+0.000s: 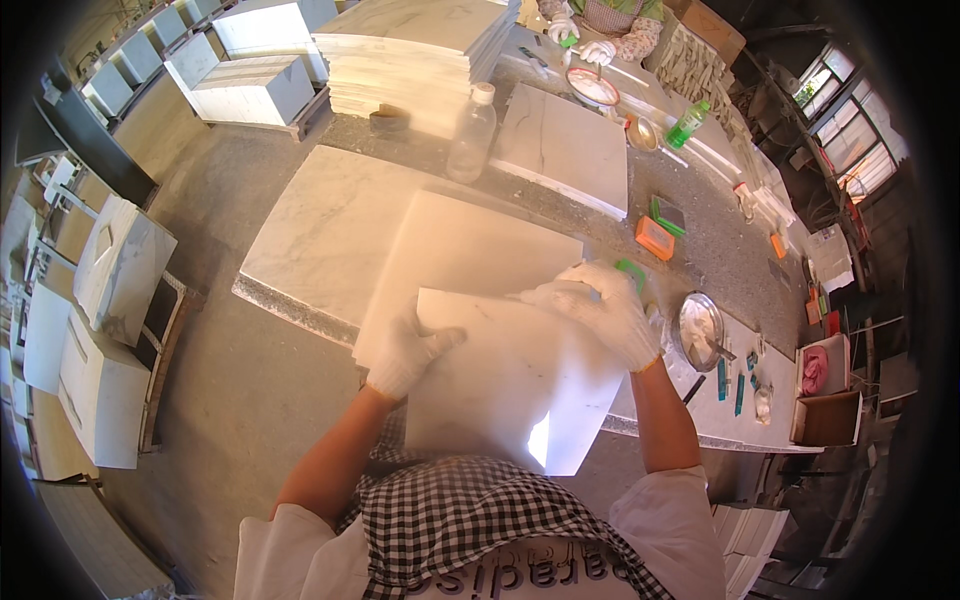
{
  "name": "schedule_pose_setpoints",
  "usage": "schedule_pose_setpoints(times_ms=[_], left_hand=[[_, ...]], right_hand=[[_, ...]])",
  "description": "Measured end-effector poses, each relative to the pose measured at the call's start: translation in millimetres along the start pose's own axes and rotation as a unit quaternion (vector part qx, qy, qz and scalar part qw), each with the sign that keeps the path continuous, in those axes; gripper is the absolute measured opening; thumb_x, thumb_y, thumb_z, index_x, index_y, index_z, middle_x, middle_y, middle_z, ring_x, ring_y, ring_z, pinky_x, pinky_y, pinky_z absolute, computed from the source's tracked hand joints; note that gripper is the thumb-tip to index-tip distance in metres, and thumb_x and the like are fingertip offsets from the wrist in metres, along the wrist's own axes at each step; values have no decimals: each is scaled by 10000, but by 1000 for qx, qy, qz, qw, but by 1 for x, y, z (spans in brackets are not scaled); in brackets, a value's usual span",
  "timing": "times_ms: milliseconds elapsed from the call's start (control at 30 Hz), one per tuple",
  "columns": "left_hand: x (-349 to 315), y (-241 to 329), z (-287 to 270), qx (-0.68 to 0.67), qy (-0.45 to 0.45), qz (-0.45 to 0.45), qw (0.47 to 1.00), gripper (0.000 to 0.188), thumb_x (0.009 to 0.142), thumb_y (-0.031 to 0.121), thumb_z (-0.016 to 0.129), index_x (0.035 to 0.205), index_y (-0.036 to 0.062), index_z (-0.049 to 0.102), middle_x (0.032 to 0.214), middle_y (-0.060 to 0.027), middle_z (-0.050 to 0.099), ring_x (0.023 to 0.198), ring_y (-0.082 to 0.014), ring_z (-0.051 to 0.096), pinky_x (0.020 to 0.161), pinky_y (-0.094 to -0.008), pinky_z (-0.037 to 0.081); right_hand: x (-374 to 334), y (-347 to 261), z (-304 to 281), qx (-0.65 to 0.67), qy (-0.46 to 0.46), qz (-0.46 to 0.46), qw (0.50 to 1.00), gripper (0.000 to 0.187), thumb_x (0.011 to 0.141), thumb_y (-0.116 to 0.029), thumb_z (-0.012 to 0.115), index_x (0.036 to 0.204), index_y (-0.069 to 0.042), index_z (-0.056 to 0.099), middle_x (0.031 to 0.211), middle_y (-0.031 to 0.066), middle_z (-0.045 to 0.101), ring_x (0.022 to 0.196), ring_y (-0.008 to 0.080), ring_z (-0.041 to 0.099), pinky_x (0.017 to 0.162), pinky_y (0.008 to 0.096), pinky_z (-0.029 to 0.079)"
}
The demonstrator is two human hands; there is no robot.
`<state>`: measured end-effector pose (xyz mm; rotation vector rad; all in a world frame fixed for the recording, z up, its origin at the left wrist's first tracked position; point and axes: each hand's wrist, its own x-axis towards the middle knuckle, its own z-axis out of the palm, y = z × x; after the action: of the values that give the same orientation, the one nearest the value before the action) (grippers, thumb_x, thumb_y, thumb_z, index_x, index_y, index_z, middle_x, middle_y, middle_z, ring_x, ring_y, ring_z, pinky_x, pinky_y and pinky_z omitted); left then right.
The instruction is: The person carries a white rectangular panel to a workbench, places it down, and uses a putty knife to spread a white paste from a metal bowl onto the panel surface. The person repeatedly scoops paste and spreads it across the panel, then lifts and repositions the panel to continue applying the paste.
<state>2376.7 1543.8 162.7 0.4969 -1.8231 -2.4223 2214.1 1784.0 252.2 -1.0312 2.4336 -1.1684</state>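
Observation:
A pale marble tile with faint grey veins (490, 370) is tilted up in front of my body, its lower edge close to my checked apron. My left hand (408, 355), in a white knit glove, grips its left edge with the thumb across the face. At the upper right edge of that tile is my gloved right hand (595, 305), its fingers pinched together; whatever they hold, if anything, is too small to make out. Behind lies another white tile (430, 235), on top of a larger marble slab (320, 215) on the worktable.
Right of my hands stands a metal bowl of white paste (700, 330) with a spatula. Orange (655, 240) and green blocks (667, 215) lie beyond. A clear bottle (470, 140) stands near a tall tile stack (410, 70). Across the table, a co-worker's gloved hands (598, 52) are busy.

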Motion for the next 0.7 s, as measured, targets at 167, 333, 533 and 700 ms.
schedule_pose_setpoints(times_ms=[167, 333, 533, 700], left_hand=[[1, -3, -1, 6, 2, 10, 1000, 590, 915, 85, 785, 1411, -63, 503, 1191, -166, 712, 957, -199, 725, 805, -312, 608], [2, -5, -2, 30, 13, 8, 999, 580, 913, 94, 789, 1399, -65, 516, 1150, -166, 728, 941, -199, 727, 793, -317, 607], [1, -2, -2, 27, 9, -9, 1000, 579, 916, 96, 787, 1399, -67, 513, 1120, -167, 737, 933, -196, 729, 787, -316, 608], [1, -2, -1, 19, 8, -9, 1000, 580, 920, 100, 784, 1401, -70, 508, 1129, -172, 736, 942, -196, 731, 792, -315, 609]], right_hand=[[4, 4, 8, -1, 11, -29, 1000, 267, 862, -170, 757, 1039, 30, 741, 1028, 131, 743, 981, 236, 690, 912, 366, 528], [14, 2, 16, 15, -7, -50, 999, 271, 862, -186, 765, 1026, 28, 743, 1016, 139, 750, 985, 249, 697, 923, 370, 528], [18, 2, 20, 7, -18, -72, 997, 273, 871, -222, 779, 1023, 3, 752, 1010, 142, 751, 979, 281, 696, 943, 390, 525], [20, 1, 21, -6, -19, -74, 997, 267, 879, -220, 775, 1031, -2, 751, 1015, 142, 749, 990, 280, 692, 970, 390, 522]])
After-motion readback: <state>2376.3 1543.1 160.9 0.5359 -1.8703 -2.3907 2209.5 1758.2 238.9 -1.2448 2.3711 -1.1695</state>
